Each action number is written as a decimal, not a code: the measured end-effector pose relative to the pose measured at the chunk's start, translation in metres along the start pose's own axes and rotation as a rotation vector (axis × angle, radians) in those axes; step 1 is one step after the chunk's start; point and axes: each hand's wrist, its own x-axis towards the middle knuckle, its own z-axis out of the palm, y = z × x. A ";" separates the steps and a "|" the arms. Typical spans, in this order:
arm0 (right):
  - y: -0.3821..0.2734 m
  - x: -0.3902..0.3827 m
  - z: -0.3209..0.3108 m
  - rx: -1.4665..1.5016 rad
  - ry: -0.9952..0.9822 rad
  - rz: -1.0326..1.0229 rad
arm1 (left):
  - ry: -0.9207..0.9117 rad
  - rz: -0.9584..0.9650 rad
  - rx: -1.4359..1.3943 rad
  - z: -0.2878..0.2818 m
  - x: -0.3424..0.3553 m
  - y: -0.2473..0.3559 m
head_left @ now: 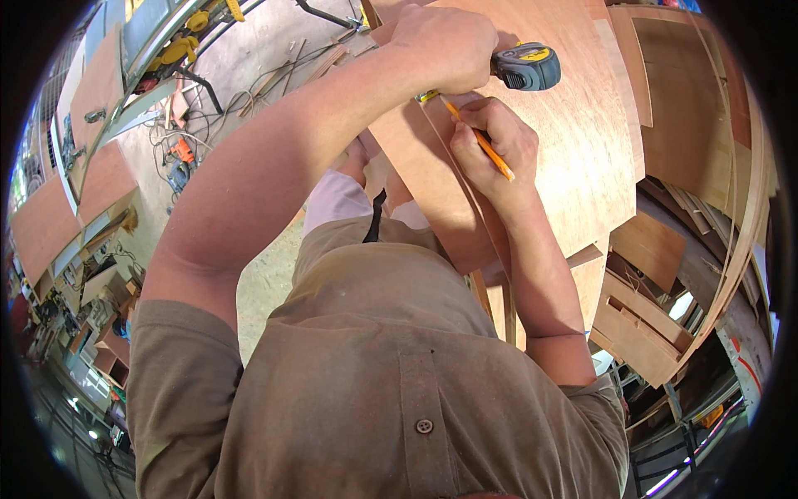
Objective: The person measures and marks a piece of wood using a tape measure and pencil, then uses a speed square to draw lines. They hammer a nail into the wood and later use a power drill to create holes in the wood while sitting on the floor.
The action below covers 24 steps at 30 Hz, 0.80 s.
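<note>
My right hand (501, 143) pinches an orange pencil (494, 157), its tip close to the end of the yellow tape blade. Beyond it, my left hand (449, 50) is closed over the tape measure's blade, pressing it on the wood; most of the blade is hidden beneath it. The grey and yellow case of the tape measure (532, 66) shows just right of that hand. Both hands rest on pale plywood: a narrower board (422, 158) lies along the left edge of a large sheet (573, 158).
At the upper left, cables, wood offcuts (291, 71) and an orange power tool (183, 150) lie on the floor. Yellow clamps (179, 51) sit on a metal-framed bench. To the right stand more plywood sheets (690, 108) and a stack of wooden pieces (640, 320).
</note>
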 end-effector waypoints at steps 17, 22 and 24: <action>-0.015 0.027 -0.055 -0.270 0.234 0.342 | -0.033 0.065 -0.062 0.010 -0.002 -0.004; -0.022 0.042 -0.037 -0.354 0.113 0.489 | -0.103 0.032 -0.045 0.006 0.002 -0.004; -0.031 0.033 -0.039 -0.433 0.147 0.389 | -0.174 0.025 -0.103 0.007 -0.002 -0.002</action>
